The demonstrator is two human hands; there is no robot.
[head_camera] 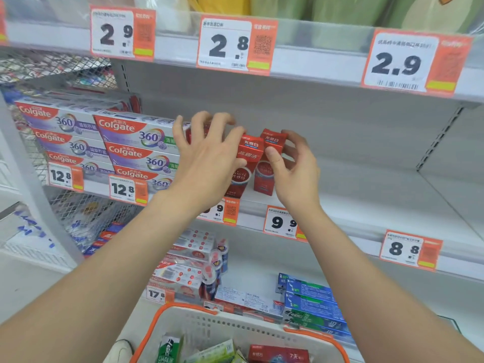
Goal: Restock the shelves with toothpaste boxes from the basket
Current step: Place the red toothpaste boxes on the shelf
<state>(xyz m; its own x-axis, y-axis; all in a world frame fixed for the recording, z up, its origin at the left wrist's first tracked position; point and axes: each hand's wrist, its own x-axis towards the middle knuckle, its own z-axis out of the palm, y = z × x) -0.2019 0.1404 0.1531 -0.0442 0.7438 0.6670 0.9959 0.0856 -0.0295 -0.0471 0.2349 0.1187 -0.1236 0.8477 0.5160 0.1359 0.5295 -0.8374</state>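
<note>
A grey shelving bay (pixel 340 132) fills the view, and its middle shelf (pixel 379 195) lies bare to the right of the hands. At the left end of that shelf are two stacks of Colgate 360 boxes (pixel 136 142) lying flat, close against the left hand and bounded on the far side by a wire mesh divider (pixel 78 210). Below, at the bottom edge, is a white basket (pixel 222 326) with an orange rim. A green box (pixel 167 349) and a red carton (pixel 277 355) show inside it. Behind the basket the lower shelf carries blue and green boxes (pixel 314 305) stacked flat and white boxes with red dots (pixel 183 273). Both forearms reach up from the bottom corners and cross in front of the lower shelf. The left hand (pixel 209 158) arches over the top of the left red box (pixel 247 153), its fingers spread and curled across the top and its thumb against the front face, so it holds that box. The right hand (pixel 296 169) pinches the right red box (pixel 271 142), with the thumb on the front and the fingers wrapped round the far side. Both toothpaste boxes stand upright near the front edge of the middle shelf, just beside each other. The top of a third red box (pixel 191 132) shows behind the left hand's fingers. Orange price tags sit on the shelf rail, one reading 9.9 (pixel 282 222) directly under the right wrist and another reading 8.8 (pixel 408 250) farther right.
</note>
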